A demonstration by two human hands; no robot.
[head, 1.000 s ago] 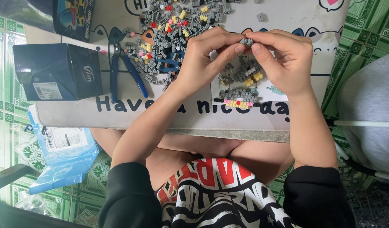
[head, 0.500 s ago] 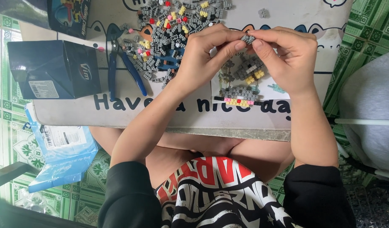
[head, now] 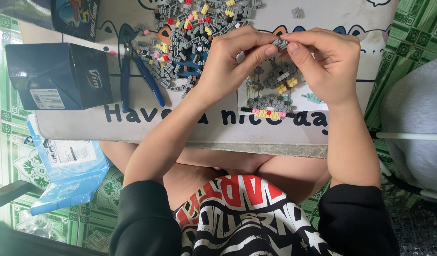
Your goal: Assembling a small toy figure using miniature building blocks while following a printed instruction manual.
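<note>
Seen from above, a seated person works over a small white lap table (head: 133, 128), both hands raised near the upper centre of the frame. The left hand (head: 232, 61) and the right hand (head: 323, 61) meet fingertip to fingertip, together pinching a small grey brick piece (head: 280, 43) — thumbs and forefingers closed narrowly on it, the other fingers curled.

Just below the hands, on a printed instruction sheet (head: 308, 99), lie two part-built brick models (head: 275, 90) in grey with yellow and pink bricks. A loose pile of tiny bricks (head: 190, 33) — mostly grey, with red, yellow and pink among them — spreads across the top centre of the frame, left of the hands. Blue-handled pliers (head: 133, 78) lie beside the pile, and a dark blue box (head: 57, 76) stands at the table's left end. At lower left, on the green patterned floor (head: 417, 28), lies a light blue plastic mailing bag (head: 67, 166).
</note>
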